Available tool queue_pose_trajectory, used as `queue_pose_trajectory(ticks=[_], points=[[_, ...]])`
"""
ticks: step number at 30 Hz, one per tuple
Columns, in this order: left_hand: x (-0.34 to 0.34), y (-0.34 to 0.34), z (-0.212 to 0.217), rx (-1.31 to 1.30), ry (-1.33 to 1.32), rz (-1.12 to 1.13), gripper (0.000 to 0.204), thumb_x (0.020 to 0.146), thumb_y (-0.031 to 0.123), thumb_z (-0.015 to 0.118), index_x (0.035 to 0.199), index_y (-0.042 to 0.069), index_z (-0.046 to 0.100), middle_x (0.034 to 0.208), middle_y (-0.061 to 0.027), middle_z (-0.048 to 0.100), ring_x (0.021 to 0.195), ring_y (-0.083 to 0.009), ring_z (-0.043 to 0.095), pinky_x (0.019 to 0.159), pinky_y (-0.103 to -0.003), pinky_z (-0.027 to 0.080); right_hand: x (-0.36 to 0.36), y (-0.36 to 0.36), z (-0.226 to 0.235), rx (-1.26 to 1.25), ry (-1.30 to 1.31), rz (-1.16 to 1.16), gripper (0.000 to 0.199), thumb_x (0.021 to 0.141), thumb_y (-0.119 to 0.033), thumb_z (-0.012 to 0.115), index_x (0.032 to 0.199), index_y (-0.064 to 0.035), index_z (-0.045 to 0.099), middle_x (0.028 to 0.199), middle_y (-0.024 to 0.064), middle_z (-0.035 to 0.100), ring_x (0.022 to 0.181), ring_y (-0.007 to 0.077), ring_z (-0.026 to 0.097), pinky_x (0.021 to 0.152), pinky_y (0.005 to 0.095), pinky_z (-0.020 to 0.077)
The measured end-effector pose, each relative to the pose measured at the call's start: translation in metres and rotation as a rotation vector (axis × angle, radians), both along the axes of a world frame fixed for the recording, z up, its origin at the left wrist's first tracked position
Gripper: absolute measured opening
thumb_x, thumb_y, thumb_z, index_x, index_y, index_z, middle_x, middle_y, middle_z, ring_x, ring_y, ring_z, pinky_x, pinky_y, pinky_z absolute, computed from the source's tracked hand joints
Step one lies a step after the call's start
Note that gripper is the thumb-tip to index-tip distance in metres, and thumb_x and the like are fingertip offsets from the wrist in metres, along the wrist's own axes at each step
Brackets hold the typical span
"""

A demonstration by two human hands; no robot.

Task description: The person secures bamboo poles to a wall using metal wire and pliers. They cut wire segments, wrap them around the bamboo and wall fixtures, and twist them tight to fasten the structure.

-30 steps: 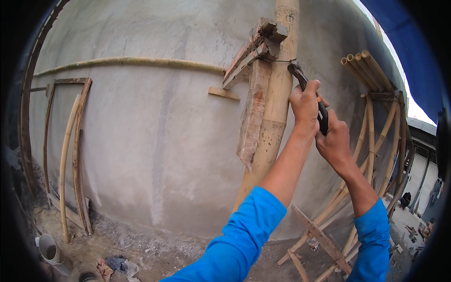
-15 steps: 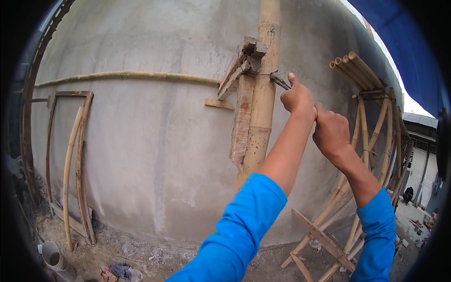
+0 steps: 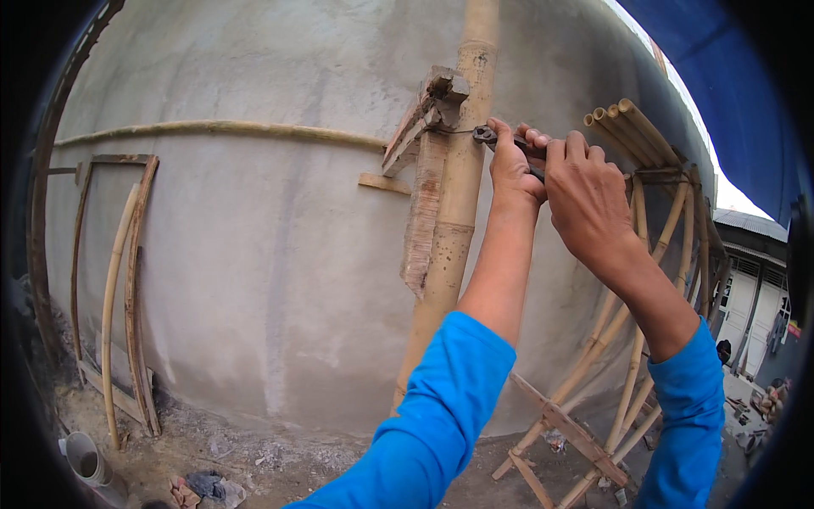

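Both my hands are on a pair of dark metal pincers (image 3: 485, 134), whose round jaws meet a thin wire (image 3: 460, 132) at the right side of an upright bamboo pole (image 3: 455, 216). My left hand (image 3: 514, 174) is wrapped round the tool just behind its jaws. Closed over the handle end, my right hand (image 3: 592, 191) sits right beside the left one. The wire runs across the pole to a rough wooden bracket (image 3: 426, 195), which stands against the pole's left side. Most of the handles are hidden by my fingers.
A grey plastered wall (image 3: 331, 280) stands behind the pole, with a horizontal bamboo rod (image 3: 246, 127) along it. To the right is a bamboo frame (image 3: 632, 339) with several poles on top. A wooden frame (image 3: 136, 288) leans at left, above a white bucket (image 3: 89, 467).
My right hand has opened from a fist and re-closed higher, over the handles. My left hand has turned, and the pincers now point more nearly sideways at the wire. The view has shifted slightly.
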State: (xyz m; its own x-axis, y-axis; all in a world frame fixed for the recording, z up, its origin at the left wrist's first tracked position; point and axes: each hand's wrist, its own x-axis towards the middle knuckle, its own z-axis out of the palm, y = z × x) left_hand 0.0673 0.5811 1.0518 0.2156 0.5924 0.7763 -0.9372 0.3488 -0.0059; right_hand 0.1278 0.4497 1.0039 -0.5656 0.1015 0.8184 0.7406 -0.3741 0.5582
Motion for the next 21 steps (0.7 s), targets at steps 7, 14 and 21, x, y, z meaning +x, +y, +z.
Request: queue_pose_trajectory(ticks=[7, 14, 21], points=[[0.007, -0.002, -0.006, -0.002, 0.054, 0.145, 0.051, 0.101, 0.055, 0.053, 0.092, 0.005, 0.051, 0.088, -0.0109, 0.063, 0.078, -0.0247, 0.065, 0.073, -0.041, 0.060, 0.008, 0.010, -0.005, 0.109, -0.128, -0.119, 0.048, 0.077, -0.009, 0.073, 0.123, -0.0036, 0.062, 0.086, 0.0120, 0.066, 0.085, 0.0225, 0.064, 0.059, 0.0320, 0.0505], [0.001, 0.003, -0.030, 0.020, 0.384, 0.367, 0.045, 0.104, 0.044, 0.053, 0.106, -0.001, 0.051, 0.094, -0.0206, 0.063, 0.085, -0.0355, 0.070, 0.073, -0.055, 0.063, 0.026, 0.017, -0.017, -0.023, 0.016, -0.023, 0.060, 0.082, -0.003, 0.066, 0.141, -0.0120, 0.057, 0.091, 0.0158, 0.067, 0.095, 0.0303, 0.061, 0.078, 0.0408, 0.0471], [-0.017, -0.058, -0.090, 0.279, 1.130, 1.247, 0.069, 0.095, 0.065, 0.058, 0.088, -0.004, 0.065, 0.073, -0.0163, 0.066, 0.074, -0.0285, 0.071, 0.063, -0.042, 0.061, 0.081, 0.023, -0.097, -0.416, 0.665, 0.679, 0.046, 0.090, 0.001, 0.061, 0.135, -0.0091, 0.063, 0.088, 0.0132, 0.067, 0.084, 0.0255, 0.062, 0.080, 0.0394, 0.0480]])
